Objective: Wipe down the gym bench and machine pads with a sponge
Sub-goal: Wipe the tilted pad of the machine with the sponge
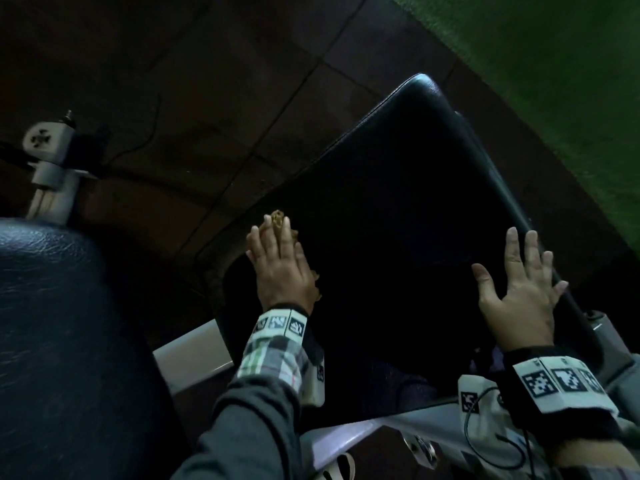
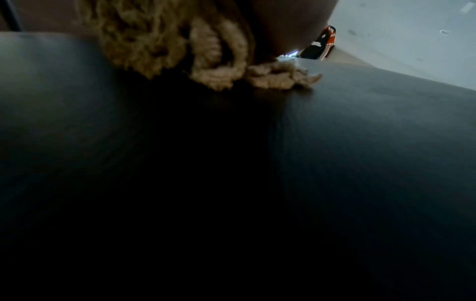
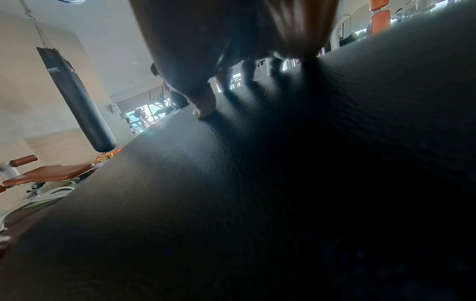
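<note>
My left hand (image 1: 280, 263) lies flat on the black bench pad (image 1: 408, 209), near the pad's left edge, fingers straight and close together, pressing the sponge (image 1: 277, 218) down against the vinyl. The sponge is a tan, loopy, fibrous thing; its end pokes out past my fingertips and a scrap shows beside my wrist. From the left wrist view the sponge (image 2: 180, 46) bunches under my palm and touches the pad (image 2: 360, 142) directly. My right hand (image 1: 519, 289) rests on the same pad near its right edge, fingers spread wide and straight, holding nothing. In the right wrist view my thumb tip (image 3: 203, 111) and the other fingertips touch the pad (image 3: 231, 193) while the palm arches slightly above it. Left of the pad, a second black cushion (image 1: 52, 323) sits close to me, with a grey metal bracket (image 1: 52, 154) beyond it. Dark floor tiles (image 1: 207, 81) lie past the pad's far end, and green turf (image 1: 554, 64) runs along its right side. Off to the pad's left, the right wrist view shows a hanging punching bag (image 3: 74, 97) and a brown seat (image 3: 51, 173).
</note>
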The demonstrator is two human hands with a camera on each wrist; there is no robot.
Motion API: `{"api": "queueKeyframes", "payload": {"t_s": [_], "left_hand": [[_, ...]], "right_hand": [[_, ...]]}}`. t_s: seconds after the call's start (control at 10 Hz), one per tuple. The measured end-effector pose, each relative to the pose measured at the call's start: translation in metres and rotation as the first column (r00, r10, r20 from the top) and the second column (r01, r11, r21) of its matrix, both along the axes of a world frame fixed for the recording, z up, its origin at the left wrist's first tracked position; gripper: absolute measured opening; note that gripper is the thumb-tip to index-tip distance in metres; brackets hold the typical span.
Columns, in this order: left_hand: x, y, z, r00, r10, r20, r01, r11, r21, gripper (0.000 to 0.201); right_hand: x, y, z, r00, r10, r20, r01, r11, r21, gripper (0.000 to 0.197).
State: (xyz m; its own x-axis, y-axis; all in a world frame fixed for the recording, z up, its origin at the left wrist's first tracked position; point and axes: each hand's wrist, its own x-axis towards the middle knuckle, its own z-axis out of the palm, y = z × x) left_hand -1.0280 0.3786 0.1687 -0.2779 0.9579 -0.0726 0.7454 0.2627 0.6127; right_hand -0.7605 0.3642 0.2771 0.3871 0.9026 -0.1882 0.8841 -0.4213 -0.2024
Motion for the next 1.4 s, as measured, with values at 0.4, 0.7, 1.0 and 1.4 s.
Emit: {"api": "queueKeyframes", "payload": {"t_s": [0.4, 0.7, 1.0, 1.4], "left_hand": [[-0.052, 0.010, -0.018, 0.985, 0.172, 0.014, -0.170, 0.982, -0.077, 0.050], [-0.007, 0.004, 0.000, 0.996, -0.091, 0.003, 0.091, 0.996, 0.021, 0.059], [-0.051, 0.037, -0.014, 0.981, 0.176, 0.078, -0.170, 0.982, -0.083, 0.052], [-0.017, -0.006, -0.006, 0.996, 0.089, -0.014, -0.090, 0.995, -0.049, 0.061]], "right_hand": [[0.000, 0.000, -0.001, 1.000, 0.013, 0.003, -0.013, 1.000, 0.006, 0.074], [-0.001, 0.000, 0.000, 1.000, 0.001, 0.002, -0.001, 1.000, -0.011, 0.068], [0.000, -0.001, 0.000, 1.000, 0.007, -0.010, -0.007, 1.000, -0.001, 0.067], [0.001, -0.001, -0.002, 1.000, 0.006, 0.000, -0.006, 1.000, -0.001, 0.067]]}}
